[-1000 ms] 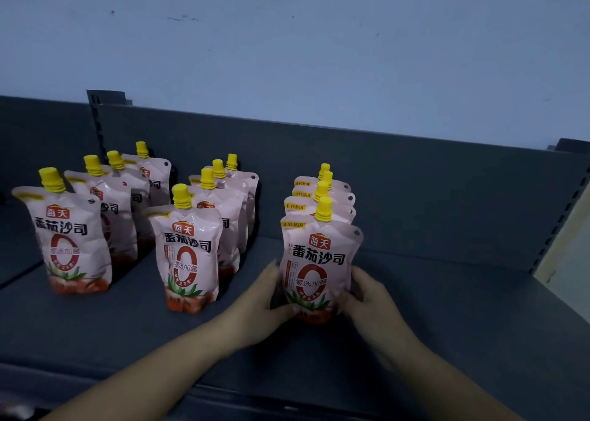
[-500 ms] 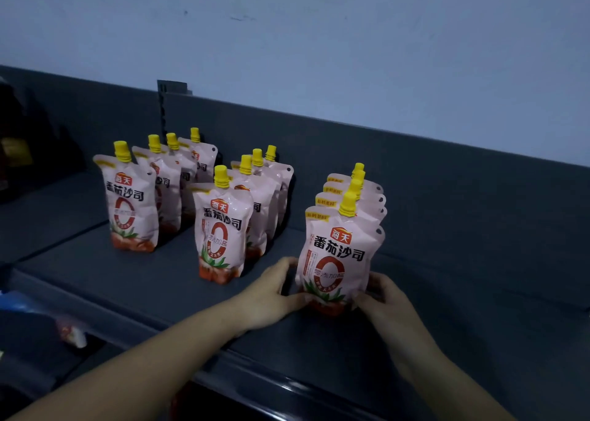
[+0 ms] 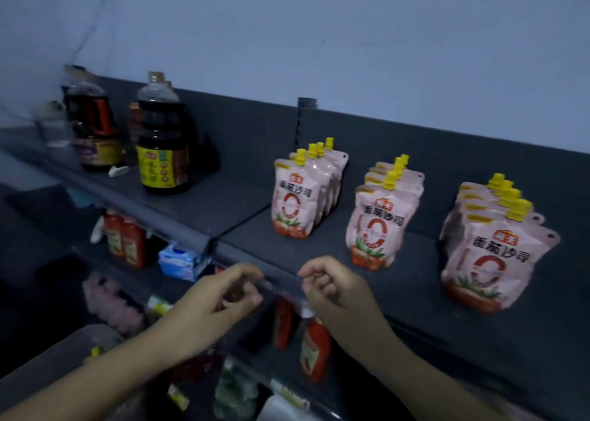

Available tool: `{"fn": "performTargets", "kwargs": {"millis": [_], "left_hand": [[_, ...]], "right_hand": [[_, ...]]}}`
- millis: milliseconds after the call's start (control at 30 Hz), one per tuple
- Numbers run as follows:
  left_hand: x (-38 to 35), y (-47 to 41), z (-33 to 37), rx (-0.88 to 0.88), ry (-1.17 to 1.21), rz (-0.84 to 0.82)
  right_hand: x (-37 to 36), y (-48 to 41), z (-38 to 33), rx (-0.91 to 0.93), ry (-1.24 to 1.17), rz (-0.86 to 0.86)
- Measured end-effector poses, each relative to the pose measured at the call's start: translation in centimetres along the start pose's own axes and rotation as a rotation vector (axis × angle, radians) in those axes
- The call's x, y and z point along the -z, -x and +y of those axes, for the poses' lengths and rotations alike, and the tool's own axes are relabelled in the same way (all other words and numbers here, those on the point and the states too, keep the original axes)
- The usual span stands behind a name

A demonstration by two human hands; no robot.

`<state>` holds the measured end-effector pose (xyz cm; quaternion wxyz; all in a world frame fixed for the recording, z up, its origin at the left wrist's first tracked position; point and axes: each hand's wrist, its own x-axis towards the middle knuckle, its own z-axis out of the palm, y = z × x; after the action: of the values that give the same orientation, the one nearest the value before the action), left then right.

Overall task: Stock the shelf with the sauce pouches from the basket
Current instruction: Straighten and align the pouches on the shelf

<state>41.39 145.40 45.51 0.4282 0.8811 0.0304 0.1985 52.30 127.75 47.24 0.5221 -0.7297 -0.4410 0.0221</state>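
Observation:
Three rows of pink sauce pouches with yellow caps stand upright on the dark grey shelf: a left row, a middle row and a right row. My left hand and my right hand hang in front of the shelf's front edge, well to the left of the right row. Both have loosely curled fingers and hold nothing. A grey basket rim shows at the lower left, its contents hidden.
Two large dark soy sauce bottles stand on the shelf's left section. Lower shelves carry red sauce bottles, a blue-white pack and more red bottles. A pale wall rises behind.
Both hands have let go of the front pouch of the right row and pulled back to the left, off the shelf. The view has swung left and down.

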Motion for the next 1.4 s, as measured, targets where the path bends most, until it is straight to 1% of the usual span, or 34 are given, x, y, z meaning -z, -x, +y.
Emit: {"fn": "performTargets", "kwargs": {"millis": [100, 167, 233, 333, 467, 567, 667, 800, 900, 1000, 1067, 1267, 1333, 1400], "left_hand": [[7.4, 6.5, -3.7, 0.142, -0.038, 0.122], [11.5, 11.0, -6.1, 0.248, -0.078, 0.14], [15.0, 15.4, -8.6, 0.364, -0.18, 0.137], [19.2, 21.6, -12.0, 0.544, -0.375, 0.188], [21.5, 27.7, -15.2, 0.717, -0.516, 0.135], [21.6, 29.9, -17.4, 0.785, -0.56, 0.164], [21.3, 30.7, -19.9, 0.86, -0.553, 0.168], [21.2, 30.5, -23.5, 0.945, -0.549, 0.133], [21.5, 29.9, -26.9, 1.011, -0.5, 0.103], [21.3, 29.3, -31.0, 1.094, -0.404, 0.063], [21.0, 28.7, -33.4, 1.131, -0.35, 0.031], [19.0, 27.1, -40.0, 1.196, -0.252, -0.068], [18.2, 26.9, -41.8, 1.195, -0.22, -0.118], [17.5, 27.1, -43.8, 1.189, -0.235, -0.186]], "right_hand": [[-8.6, -2.0, -1.3, 0.025, -0.002, -0.166], [-14.0, -3.3, -1.9, 0.046, 0.041, -0.294], [-19.2, -4.5, -2.3, 0.077, 0.151, -0.422], [-26.3, -5.6, -3.0, 0.159, 0.285, -0.59], [-34.2, -5.5, -3.9, 0.286, 0.457, -0.789], [-38.7, -5.5, -3.7, 0.355, 0.511, -0.895], [-42.6, -6.0, -2.4, 0.351, 0.572, -1.031], [-47.3, -7.9, 0.4, 0.296, 0.613, -1.205], [-50.5, -9.5, 3.0, 0.232, 0.59, -1.246], [-53.3, -10.8, 6.1, 0.149, 0.54, -1.28], [-54.7, -11.3, 8.5, 0.104, 0.554, -1.325], [-57.6, -12.1, 15.3, -0.117, 0.602, -1.465], [-58.6, -11.9, 17.0, -0.218, 0.594, -1.472], [-59.7, -11.6, 18.4, -0.335, 0.578, -1.428]]}}
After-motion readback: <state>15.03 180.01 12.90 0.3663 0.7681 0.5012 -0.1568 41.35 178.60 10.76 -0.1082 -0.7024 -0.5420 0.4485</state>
